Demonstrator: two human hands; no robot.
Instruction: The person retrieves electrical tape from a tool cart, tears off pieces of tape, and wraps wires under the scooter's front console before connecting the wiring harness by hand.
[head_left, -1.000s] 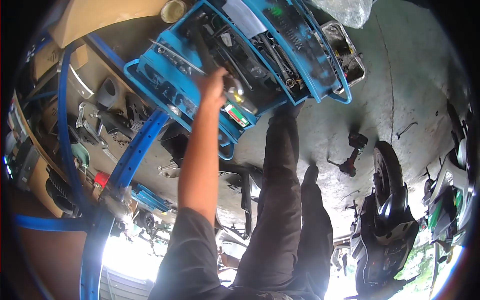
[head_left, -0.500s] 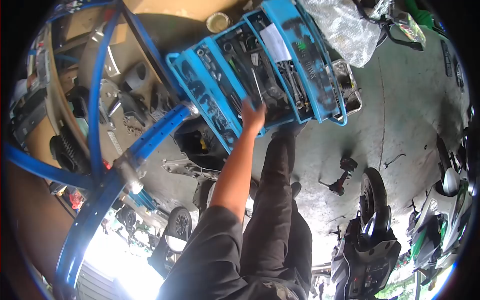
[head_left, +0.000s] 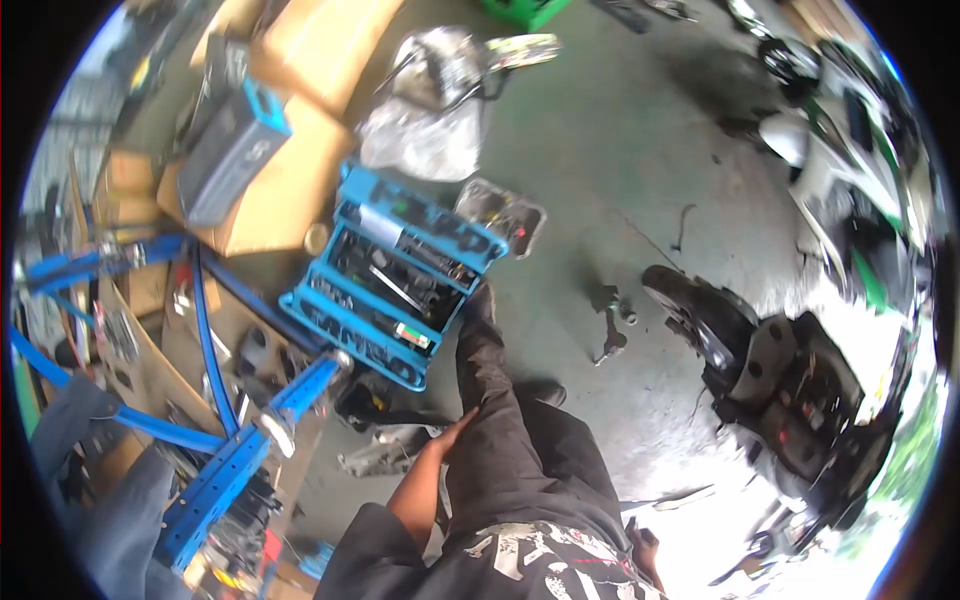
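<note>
My left hand (head_left: 458, 432) rests against the side of my dark-trousered thigh, fingers stretched along the cloth and holding nothing. Low at the right of my body, my right hand (head_left: 645, 549) shows only in part; its fingers are unclear. An open blue toolbox (head_left: 350, 345) with stepped trays stands on the floor beyond my foot. Inside it lie a long silver tool (head_left: 396, 287), a green, white and red packet (head_left: 412, 336) and several dark tools. A white paper (head_left: 378, 226) lies across one tray.
A metal tray (head_left: 532, 225) sits behind the toolbox, near clear plastic wrapping (head_left: 425, 138). Cardboard (head_left: 290, 170) and a blue frame (head_left: 215, 500) are on the left. A power tool (head_left: 611, 325) lies on the floor, left of a dark motorcycle (head_left: 790, 390).
My left hand has left the toolbox and come back to my thigh. The view has swung to the right, so the toolbox appears smaller and lower.
</note>
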